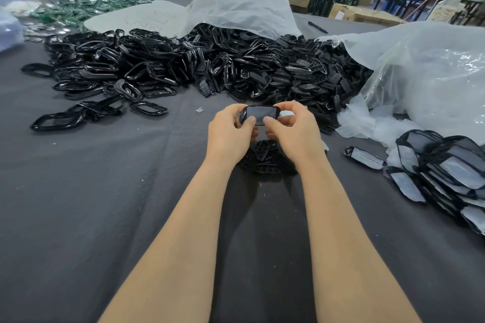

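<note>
Head view: both hands meet above the middle of the grey-covered table (105, 191), sharing one black key-fob shell (258, 114). The left hand (231, 134) curls round its left end and the right hand (291, 128) round its right end, both thumbs pressing on the near edge. This looks like a grip for snapping two parts together evenly. The shell is held clear of the table, just above a small heap of slotted inserts (265, 158), probably kept there so the next one is close by. Glossy black frames (105, 68) are spread far left, and more inserts (288, 71) spill from a clear plastic bag (420, 73) far right. Film-faced shells (446, 165) overlap in rows at the near right, apparently finished pieces kept apart from the loose stock.
</note>
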Demonstrator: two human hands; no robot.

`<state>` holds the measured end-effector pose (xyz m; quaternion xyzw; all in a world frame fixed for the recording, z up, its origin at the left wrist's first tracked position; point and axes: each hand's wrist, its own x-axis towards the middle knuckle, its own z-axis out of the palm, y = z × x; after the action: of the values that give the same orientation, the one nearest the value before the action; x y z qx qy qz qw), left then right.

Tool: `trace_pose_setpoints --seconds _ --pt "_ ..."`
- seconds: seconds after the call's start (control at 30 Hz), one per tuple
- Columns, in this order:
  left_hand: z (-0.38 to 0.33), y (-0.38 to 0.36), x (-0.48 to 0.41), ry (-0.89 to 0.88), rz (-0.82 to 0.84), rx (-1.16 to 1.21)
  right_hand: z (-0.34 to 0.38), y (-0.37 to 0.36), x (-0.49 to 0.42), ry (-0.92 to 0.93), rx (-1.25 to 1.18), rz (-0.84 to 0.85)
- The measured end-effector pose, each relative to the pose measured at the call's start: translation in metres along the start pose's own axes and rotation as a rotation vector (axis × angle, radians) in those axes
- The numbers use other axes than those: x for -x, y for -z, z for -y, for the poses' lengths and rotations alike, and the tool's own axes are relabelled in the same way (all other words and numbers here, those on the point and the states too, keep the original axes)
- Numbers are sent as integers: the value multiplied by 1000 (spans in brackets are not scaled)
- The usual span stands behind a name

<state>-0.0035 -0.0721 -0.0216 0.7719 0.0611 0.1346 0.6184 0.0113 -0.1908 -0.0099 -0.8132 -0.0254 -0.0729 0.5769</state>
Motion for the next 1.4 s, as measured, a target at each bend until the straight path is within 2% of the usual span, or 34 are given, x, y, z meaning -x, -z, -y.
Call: trace_pose_setpoints --seconds 0.1,0.3,0.4,0.6,0.8,0.97,1.23,1.3,1.4 --pt "0 0 1 16 22 11 0 -1 1 53 132 -23" --pt "-2 -2 1 53 57 19 1 0 2 32 58 -58" --pt "-2 -2 2 14 66 -41 0 1 3 31 48 -66" --pt "-2 0 1 -20 15 -127 1 -2 3 1 34 -31" --pt "-11 -6 3 12 69 13 8 13 5 -4 -46 -97" --pt "-44 -51 12 -20 119 101 8 64 15 14 -2 -284" --pt "-93 -178 61 -210 389 -130 -26 182 53 -64 281 -728" --pt "-95 -204 74 -242 413 -186 -36 203 63 -121 378 -780" --pt "-90 -233 88 -259 406 -376 -47 220 73 -266 502 -772"
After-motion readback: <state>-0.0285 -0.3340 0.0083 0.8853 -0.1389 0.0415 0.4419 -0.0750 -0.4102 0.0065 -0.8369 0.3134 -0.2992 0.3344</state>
